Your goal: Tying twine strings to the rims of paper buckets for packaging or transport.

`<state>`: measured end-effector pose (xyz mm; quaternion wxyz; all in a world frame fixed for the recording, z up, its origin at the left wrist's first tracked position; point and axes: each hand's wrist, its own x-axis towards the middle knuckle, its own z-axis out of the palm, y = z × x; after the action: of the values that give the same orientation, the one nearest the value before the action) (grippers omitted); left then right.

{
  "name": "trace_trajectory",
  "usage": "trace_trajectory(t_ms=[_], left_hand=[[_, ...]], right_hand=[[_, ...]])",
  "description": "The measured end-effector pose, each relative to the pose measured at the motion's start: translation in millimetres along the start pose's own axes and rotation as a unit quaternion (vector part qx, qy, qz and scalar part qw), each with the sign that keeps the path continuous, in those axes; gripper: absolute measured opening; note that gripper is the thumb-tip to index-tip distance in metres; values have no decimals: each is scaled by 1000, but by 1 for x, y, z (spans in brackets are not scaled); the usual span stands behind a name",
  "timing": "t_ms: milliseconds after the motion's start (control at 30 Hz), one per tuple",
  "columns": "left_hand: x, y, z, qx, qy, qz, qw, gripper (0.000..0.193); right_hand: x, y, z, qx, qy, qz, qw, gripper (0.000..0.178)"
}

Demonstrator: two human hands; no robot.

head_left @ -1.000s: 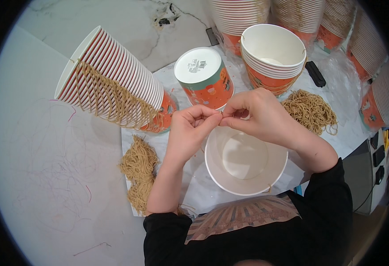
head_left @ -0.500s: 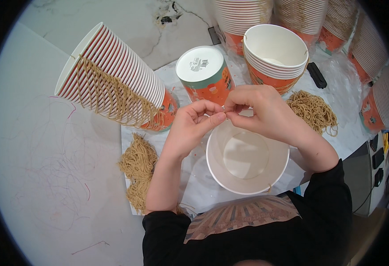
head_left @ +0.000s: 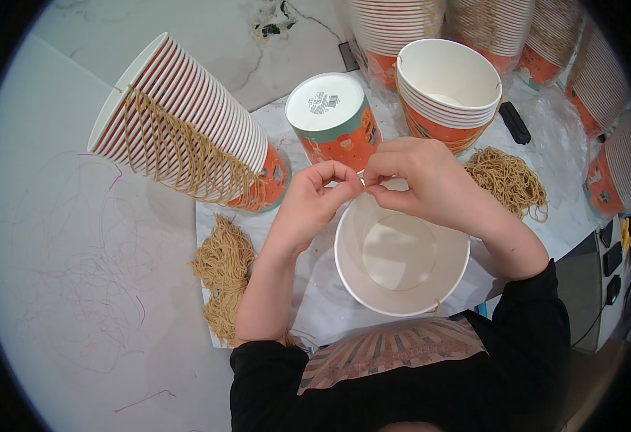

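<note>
Left hand [head_left: 314, 201]: thumb and forefinger pressed together. Right hand [head_left: 417, 173]: same, thumb and forefinger tips pressed together, small loop between the digits. The two grips meet tip to tip; what sits between them is too small to make out.

Open bucket [head_left: 399, 252] is mouth up at the near edge of the surface [head_left: 538, 234], just in front of the torso. Fingertips are over its far rim; contact with the rim can't be told. Tan cord knot [head_left: 437, 307] on its near rim.

Rest of surface: cord bundle [head_left: 223, 281] along the left edge, beside the left forearm. Loose cord pile [head_left: 506, 180] toward the right edge, near the right forearm. Upside-down bucket [head_left: 326, 104] toward the far edge, orange side, green band, white base up. Short nested stack [head_left: 445, 90] right of it, black object [head_left: 515, 123] beside that. Tall nested stack [head_left: 186, 122] at the left edge, cord handles draped down its side. Plastic-wrapped stacks [head_left: 394, 29] along the far and right edges.
</note>
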<state>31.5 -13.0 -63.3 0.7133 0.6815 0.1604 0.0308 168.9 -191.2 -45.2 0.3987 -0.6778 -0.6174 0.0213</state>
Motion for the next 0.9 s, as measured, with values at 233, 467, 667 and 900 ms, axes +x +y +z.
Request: trace_trajectory(t_ms=[233,467,667,900], left_hand=[[-5,8,1,19,-1,10,1000,18],[-2,7,-5,43,-7,-44,998,14],[5,-13,7,2,64,87,994,7],[-3,-10,20,170,147,158,962,11]], right_hand=[[0,5,3,-7,6,-12,1000,12],[0,4,1,-13,6,-14,1000,10],[0,2,5,-11,13,-25,1000,10],[0,3,8,-33,24,-35,999,12]])
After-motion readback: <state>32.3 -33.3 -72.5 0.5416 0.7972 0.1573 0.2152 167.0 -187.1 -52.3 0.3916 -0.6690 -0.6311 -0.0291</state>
